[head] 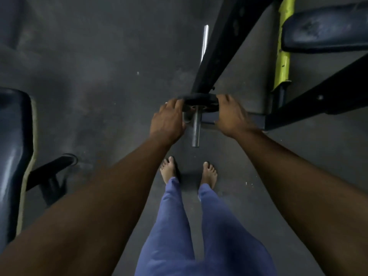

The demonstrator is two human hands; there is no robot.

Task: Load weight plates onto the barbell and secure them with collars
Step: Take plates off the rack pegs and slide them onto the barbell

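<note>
On barbell sleeve (pixel 195 128), plate (pixel 200 102) edge-up, both hands gripping

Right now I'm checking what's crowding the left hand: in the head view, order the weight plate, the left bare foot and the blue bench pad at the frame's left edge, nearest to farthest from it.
1. Weight plate: touching the left hand, on its right, on the barbell sleeve.
2. Left bare foot: below the hand, on the floor.
3. Blue bench pad: far left edge.
</note>
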